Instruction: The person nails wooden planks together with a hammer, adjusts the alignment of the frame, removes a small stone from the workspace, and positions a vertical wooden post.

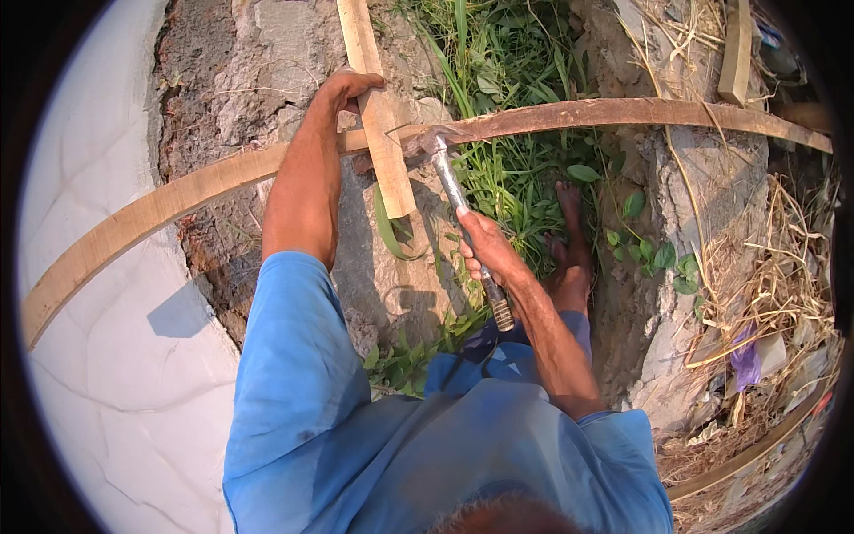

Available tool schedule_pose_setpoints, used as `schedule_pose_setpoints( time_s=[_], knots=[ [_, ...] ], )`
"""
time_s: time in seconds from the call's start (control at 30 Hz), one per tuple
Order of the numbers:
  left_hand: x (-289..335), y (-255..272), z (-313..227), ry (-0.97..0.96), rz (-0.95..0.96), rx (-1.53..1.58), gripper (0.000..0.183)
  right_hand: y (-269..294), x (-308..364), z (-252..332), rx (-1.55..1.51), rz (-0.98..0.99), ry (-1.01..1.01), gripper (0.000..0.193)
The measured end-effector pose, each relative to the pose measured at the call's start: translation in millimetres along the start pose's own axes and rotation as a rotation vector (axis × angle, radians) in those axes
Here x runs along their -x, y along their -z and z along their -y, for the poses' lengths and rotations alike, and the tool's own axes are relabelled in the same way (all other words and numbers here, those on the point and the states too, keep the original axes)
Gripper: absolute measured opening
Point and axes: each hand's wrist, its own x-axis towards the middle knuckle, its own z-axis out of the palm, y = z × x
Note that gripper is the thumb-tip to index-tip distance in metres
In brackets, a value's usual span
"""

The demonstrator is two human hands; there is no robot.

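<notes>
My right hand (486, 246) is closed round the handle of a hammer (449, 178) with a metal shaft and a dark grip. The hammer's head lies beside the crossing of two pieces of wood. There a pale wooden plank (388, 160) lies across a long wooden beam (569, 116) that spans from left to right. My left hand (353, 89) grips the plank's left edge above the crossing, with the thumb on top and the other fingers mostly hidden. Whether a nail is at the crossing I cannot tell.
A pale, cracked surface (107, 374) lies at the left, beside a rough earth and stone edge (213, 80). Green grass (511, 169) fills the gap by my bare foot. On the right are a rough wall top (703, 178), dry straw (783, 258), a purple scrap (745, 360) and another timber (736, 58).
</notes>
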Motion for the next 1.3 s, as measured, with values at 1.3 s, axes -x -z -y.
schedule_pose_setpoints(
  time_s=[1.3],
  knots=[
    [-14, 15, 27, 0.023, -0.021, -0.044, 0.055, -19, 44, 30, -0.136, -0.325, 0.529, 0.047]
  ],
)
